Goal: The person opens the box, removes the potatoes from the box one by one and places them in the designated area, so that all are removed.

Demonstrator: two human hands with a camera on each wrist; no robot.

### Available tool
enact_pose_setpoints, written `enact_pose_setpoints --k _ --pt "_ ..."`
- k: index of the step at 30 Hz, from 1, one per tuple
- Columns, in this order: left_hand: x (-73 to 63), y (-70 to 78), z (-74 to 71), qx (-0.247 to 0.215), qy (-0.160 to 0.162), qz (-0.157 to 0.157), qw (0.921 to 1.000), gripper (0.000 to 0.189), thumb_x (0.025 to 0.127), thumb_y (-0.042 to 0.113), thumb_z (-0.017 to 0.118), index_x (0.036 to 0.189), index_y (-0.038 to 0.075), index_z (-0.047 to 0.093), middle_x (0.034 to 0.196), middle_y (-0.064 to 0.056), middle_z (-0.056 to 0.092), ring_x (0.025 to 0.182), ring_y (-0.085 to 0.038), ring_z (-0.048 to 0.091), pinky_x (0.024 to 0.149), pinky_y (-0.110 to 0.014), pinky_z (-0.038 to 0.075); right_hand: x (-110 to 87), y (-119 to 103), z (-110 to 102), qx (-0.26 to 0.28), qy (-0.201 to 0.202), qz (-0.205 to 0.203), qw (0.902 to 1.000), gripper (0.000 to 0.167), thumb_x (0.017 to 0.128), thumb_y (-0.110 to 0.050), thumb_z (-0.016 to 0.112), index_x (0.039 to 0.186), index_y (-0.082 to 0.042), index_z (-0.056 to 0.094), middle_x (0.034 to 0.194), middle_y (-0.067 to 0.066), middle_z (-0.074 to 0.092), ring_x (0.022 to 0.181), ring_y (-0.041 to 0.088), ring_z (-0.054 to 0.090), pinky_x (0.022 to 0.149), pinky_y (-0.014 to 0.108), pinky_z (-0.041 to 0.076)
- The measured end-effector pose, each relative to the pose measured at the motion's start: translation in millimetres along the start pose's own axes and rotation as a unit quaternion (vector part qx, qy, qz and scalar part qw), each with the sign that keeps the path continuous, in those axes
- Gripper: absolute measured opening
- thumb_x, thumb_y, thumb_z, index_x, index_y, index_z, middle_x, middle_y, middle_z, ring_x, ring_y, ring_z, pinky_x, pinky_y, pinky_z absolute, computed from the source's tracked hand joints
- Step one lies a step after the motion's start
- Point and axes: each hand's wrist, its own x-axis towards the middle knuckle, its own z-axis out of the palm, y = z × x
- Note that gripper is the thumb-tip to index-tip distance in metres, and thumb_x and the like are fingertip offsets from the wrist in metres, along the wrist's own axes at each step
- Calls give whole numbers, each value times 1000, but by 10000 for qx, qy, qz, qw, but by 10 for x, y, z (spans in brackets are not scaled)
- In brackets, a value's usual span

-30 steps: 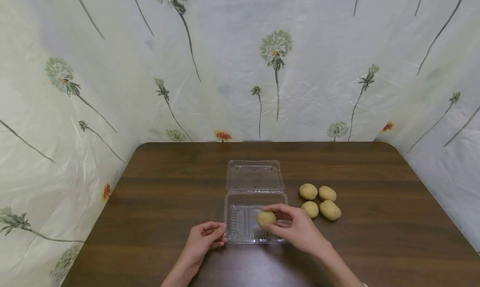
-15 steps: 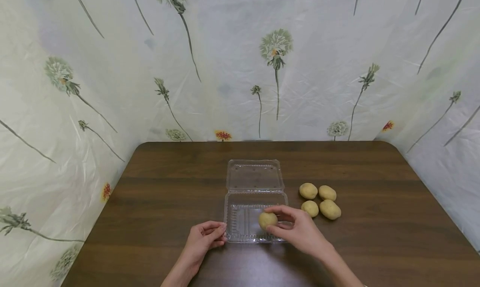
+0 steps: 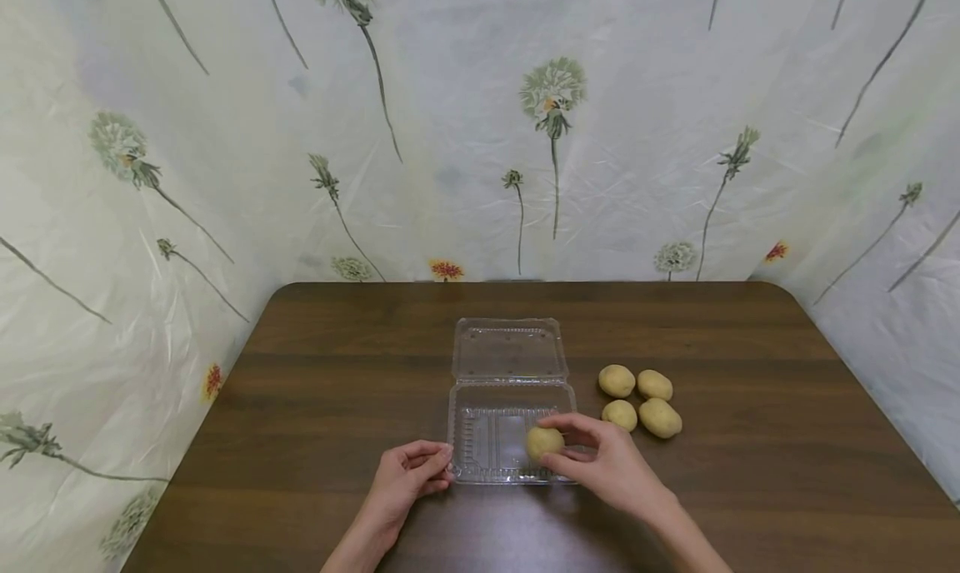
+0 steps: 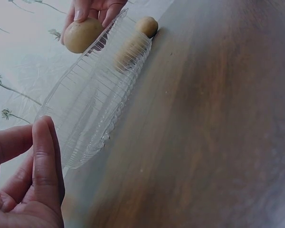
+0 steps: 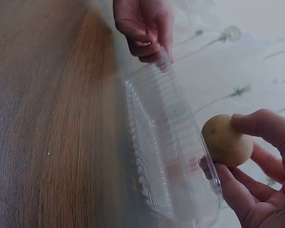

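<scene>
A clear plastic clamshell container (image 3: 487,440) lies on the table with its lid (image 3: 510,352) folded back, away from me. Its left front corner is pinched between the thumb and fingers of my left hand (image 3: 408,477). My right hand (image 3: 611,465) holds a potato (image 3: 544,445) between thumb and fingers over the right part of the tray. In the right wrist view that potato (image 5: 226,141) is at the height of the container's rim, close beside it. The left wrist view shows my left thumb (image 4: 45,166) against the container's edge.
Several potatoes (image 3: 660,419) sit in a loose group on the table to the right of the container. The dark wooden table (image 3: 337,373) ends at a wall covering with a dandelion print (image 3: 450,140), which also runs along both sides.
The right hand has shifted slightly to the right and toward me, carrying the potato with it. My left hand stays at the container's corner. The other potatoes have not moved.
</scene>
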Motion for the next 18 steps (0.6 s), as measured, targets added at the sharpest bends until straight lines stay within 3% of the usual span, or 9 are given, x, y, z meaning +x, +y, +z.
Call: enact_pose_setpoints --k 18 --pt "-5 16 6 -5 25 -58 10000 40 89 15 74 111 -16 62 85 -13 69 73 -15 67 70 -27 58 -121 56 -106 102 202 -53 9997 39 84 -14 80 118 -5 66 115 14 65 98 24 68 83 29 56"
